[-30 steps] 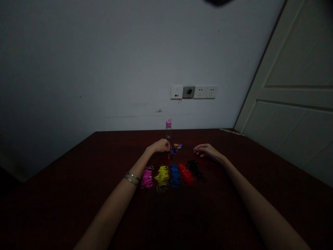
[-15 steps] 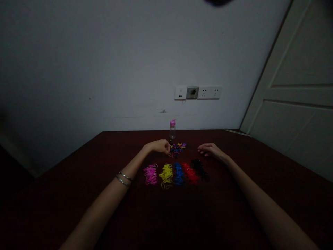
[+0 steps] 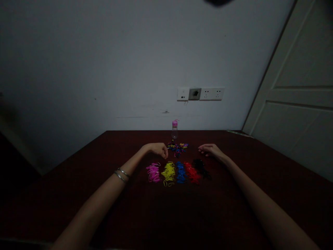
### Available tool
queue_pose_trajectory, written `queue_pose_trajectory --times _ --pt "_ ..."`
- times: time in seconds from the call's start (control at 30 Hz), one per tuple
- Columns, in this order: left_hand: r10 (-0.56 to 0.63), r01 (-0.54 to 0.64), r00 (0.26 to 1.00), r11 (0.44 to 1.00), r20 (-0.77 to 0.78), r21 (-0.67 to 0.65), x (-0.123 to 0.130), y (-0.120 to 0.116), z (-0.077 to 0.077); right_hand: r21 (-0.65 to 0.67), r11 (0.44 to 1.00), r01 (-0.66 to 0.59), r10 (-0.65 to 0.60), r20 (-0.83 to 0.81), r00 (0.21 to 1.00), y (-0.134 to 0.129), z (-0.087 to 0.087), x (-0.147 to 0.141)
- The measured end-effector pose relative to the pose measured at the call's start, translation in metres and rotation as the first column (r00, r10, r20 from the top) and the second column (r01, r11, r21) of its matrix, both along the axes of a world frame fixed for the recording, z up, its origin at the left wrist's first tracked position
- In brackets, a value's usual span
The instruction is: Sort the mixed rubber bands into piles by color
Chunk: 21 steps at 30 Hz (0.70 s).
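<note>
My left hand [image 3: 159, 150], with two silver bangles [image 3: 121, 174] on its wrist, is closed at the left edge of a mixed pile of colourful rubber bands [image 3: 178, 148]. Its fingertips point down, and anything between them is too small to make out. My right hand [image 3: 208, 149] rests on the table right of that pile, fingers loosely bent and apart, with nothing seen in them. In front of the hands lie sorted heaps of bands: pink [image 3: 154, 172], yellow [image 3: 169, 171], blue [image 3: 181, 172], red [image 3: 191, 173] and black [image 3: 201, 169].
Behind the mixed pile stands a clear bottle with a pink cap [image 3: 174, 129]. The dark red table [image 3: 85, 166] meets a pale wall with sockets [image 3: 211, 93]. A panelled door [image 3: 293, 100] is at the right. The light is dim.
My left hand has drawn slightly back from the mixed pile, towards the yellow heap. My right hand stays about where it was. The whole view has shifted a little.
</note>
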<state>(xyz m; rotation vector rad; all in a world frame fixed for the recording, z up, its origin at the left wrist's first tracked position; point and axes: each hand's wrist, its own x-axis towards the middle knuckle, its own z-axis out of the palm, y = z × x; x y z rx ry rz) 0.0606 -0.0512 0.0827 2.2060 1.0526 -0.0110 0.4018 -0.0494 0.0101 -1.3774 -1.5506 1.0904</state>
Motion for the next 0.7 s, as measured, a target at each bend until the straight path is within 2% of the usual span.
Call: queue_pose_trajectory --times 0.07,0.13,0.23,0.3,0.37,0.43,0.5,0.53,0.6,0.7 --pt "0.049 -0.053 0.998 0.994 0.041 0.094 -0.009 0.011 -0.009 0.015 1.000 0.006 -0.006 0.006 1.000 0.000 -0.001 -0.002" --pt "0.151 -0.172 0.983 0.958 0.103 0.228 -0.019 0.021 -0.021 0.030 0.999 0.017 -0.018 0.014 1.000 0.001 -0.002 -0.004" --pt "0.312 -0.386 0.920 0.825 0.236 0.413 -0.032 0.032 -0.041 0.051 0.998 0.032 -0.034 0.026 0.999 0.000 -0.003 -0.006" --pt "0.388 -0.507 0.858 0.748 0.337 0.429 -0.039 0.036 -0.052 0.063 0.997 0.033 -0.035 0.028 0.999 0.000 -0.003 -0.008" --pt "0.467 -0.647 0.745 0.681 0.476 0.343 -0.044 0.040 -0.060 0.072 0.997 0.031 -0.033 0.030 0.999 -0.001 -0.002 -0.008" --pt "0.550 -0.771 0.571 0.613 0.609 0.170 -0.049 0.043 -0.063 0.077 0.996 0.037 -0.040 0.037 0.999 -0.001 -0.002 -0.010" --pt "0.614 -0.826 0.410 0.564 0.674 -0.012 -0.052 0.044 -0.064 0.077 0.996 0.042 -0.045 0.045 0.998 0.000 -0.001 -0.012" --pt "0.633 -0.829 0.361 0.555 0.685 -0.075 -0.053 0.045 -0.065 0.078 0.996 0.041 -0.045 0.049 0.998 0.000 0.000 -0.015" --pt "0.638 -0.812 0.330 0.567 0.696 -0.135 -0.055 0.045 -0.066 0.090 0.996 0.015 -0.022 0.071 0.997 0.000 0.004 -0.022" --pt "0.613 -0.792 0.349 0.597 0.709 -0.127 -0.057 0.046 -0.069 0.150 0.983 -0.104 0.081 0.149 0.985 -0.002 0.012 -0.042"
